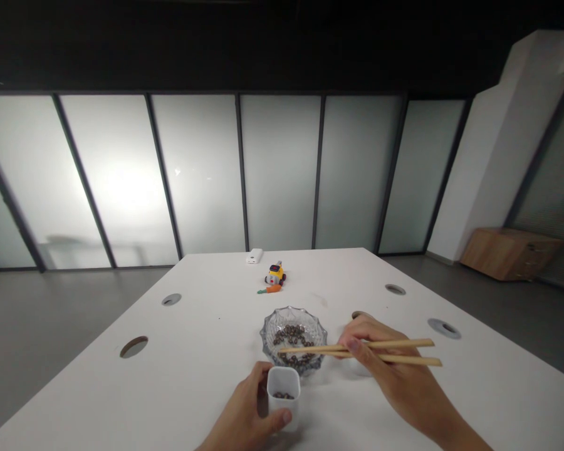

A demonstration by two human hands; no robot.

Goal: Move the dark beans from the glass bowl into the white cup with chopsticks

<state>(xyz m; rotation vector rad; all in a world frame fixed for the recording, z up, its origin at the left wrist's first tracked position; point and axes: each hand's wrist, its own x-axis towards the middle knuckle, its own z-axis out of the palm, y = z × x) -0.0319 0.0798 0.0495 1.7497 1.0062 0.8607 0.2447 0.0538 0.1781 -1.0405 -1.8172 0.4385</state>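
My left hand (249,407) is wrapped round a small white square cup (289,416) that has some dark beads or beans (283,395) at its bottom. In my right hand (385,363) is a pair of wooden chopsticks (404,352), their tips reaching left over a clear glass bowl (269,341) with a scalloped rim. Several dark brown, shiny beads or beans (295,334) lie in the bowl. I cannot make out whether the tips hold one. The cup stands just in front of the bowl. A whitish object (361,368) is partly hidden behind my right hand.
Beyond the bowl on the white table (207,388) are an orange toy screwdriver (269,289), a yellow toy vehicle (275,274) and a white power bank (254,255). Cable holes (134,346) pierce the tabletop on both sides. A wooden cabinet (507,254) stands at the far right.
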